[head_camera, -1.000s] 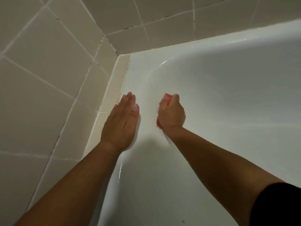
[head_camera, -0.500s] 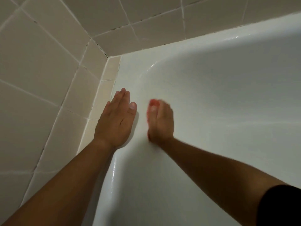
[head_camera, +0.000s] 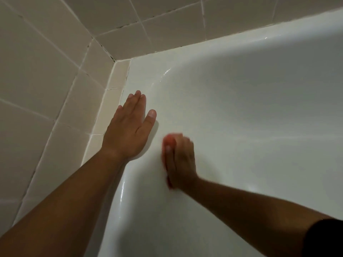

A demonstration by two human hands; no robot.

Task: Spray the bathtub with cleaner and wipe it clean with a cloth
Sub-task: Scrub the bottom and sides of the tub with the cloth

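Observation:
The white bathtub fills the right and lower part of the view, its inner wall wet and shiny. My left hand lies flat with straight fingers on the tub's rim near the corner. My right hand presses a red cloth against the inner wall just right of the left hand; it is blurred by motion. Only a red patch of the cloth shows above the fingers and a sliver at the wrist. No spray bottle is in view.
Beige wall tiles with pale grout meet the tub along its left and far edges. Dark spots mark the grout at the corner. The tub's rounded inner corner lies above both hands.
My right hand has slid the red cloth down the inner wall, from level with the left hand's fingers to below its thumb. The left hand has stayed flat on the rim.

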